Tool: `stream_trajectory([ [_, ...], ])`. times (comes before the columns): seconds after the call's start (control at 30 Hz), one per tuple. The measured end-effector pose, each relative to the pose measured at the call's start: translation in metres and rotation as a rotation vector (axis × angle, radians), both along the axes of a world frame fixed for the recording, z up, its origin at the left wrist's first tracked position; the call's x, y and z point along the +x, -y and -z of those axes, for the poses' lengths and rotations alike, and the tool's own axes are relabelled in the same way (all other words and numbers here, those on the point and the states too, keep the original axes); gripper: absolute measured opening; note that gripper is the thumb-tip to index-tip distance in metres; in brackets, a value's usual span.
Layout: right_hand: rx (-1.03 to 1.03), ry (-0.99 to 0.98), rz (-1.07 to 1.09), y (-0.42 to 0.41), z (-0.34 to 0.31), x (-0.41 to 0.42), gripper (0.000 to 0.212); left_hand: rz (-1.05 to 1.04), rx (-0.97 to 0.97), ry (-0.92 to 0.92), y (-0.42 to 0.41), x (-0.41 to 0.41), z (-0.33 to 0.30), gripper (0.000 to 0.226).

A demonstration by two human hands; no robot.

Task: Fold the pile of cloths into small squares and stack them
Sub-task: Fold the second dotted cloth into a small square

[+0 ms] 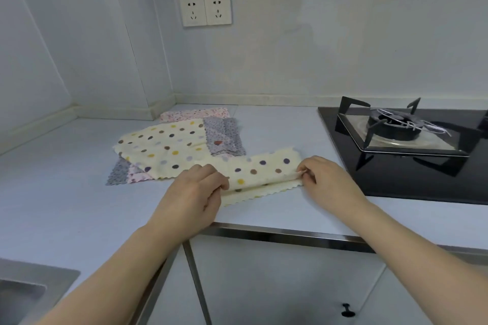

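Left hand (196, 187) and right hand (320, 179), apart, pinch the dotted cloth's (260, 171) ends mid-fold, apparently halved; next, bring the ends together.

There was just one camera, worn on the person's head. It looked forward and down at the counter (66, 192), close enough that both arms reached in from the near edge. The stove (412, 150) sat far right, the wall sockets (206, 9) far ahead.
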State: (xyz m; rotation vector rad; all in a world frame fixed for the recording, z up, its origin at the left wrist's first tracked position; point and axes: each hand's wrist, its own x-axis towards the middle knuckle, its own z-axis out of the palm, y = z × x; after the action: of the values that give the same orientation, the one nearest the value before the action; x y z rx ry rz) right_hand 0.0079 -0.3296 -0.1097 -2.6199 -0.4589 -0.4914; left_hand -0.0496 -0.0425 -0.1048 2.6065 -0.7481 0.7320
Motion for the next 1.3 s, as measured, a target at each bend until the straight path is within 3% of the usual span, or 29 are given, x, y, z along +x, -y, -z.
stream_trajectory([
  [0.17, -0.030, 0.057, 0.048, 0.001, 0.003, -0.001, 0.022, 0.091, -0.009, -0.121, 0.006, 0.001, 0.003, 0.023],
  [0.43, -0.072, -0.132, -0.013, 0.000, -0.002, 0.000, 0.033, -0.039, 0.121, -0.077, 0.005, 0.008, 0.005, 0.031],
  [0.5, -0.081, -0.147, -0.029, -0.001, -0.002, 0.001, 0.032, -0.108, 0.050, -0.079, 0.004, 0.008, 0.002, 0.022],
  [0.57, -0.059, -0.148, -0.060, -0.001, -0.003, 0.002, 0.025, -0.163, -0.152, -0.138, 0.004, 0.008, -0.004, 0.012],
  [0.7, 0.141, -0.144, -0.137, 0.002, -0.004, 0.001, 0.005, -0.197, -0.369, -0.190, 0.006, 0.008, -0.008, 0.011],
  [0.87, 0.694, -0.201, -0.111, 0.011, -0.009, 0.000, 0.007, -0.144, -0.342, -0.190, 0.007, 0.004, -0.010, 0.004],
  [0.97, 0.907, -0.214, -0.157, 0.014, -0.010, -0.002, 0.010, -0.073, -0.266, -0.149, 0.010, -0.002, -0.014, 0.016],
  [1.1, 1.008, -0.180, -0.150, 0.014, -0.010, -0.002, 0.015, -0.013, -0.225, -0.069, 0.014, -0.006, -0.020, 0.012],
  [1.3, 0.962, -0.067, -0.127, 0.017, -0.011, -0.008, 0.020, 0.022, -0.148, 0.021, 0.020, -0.009, -0.033, 0.004],
])
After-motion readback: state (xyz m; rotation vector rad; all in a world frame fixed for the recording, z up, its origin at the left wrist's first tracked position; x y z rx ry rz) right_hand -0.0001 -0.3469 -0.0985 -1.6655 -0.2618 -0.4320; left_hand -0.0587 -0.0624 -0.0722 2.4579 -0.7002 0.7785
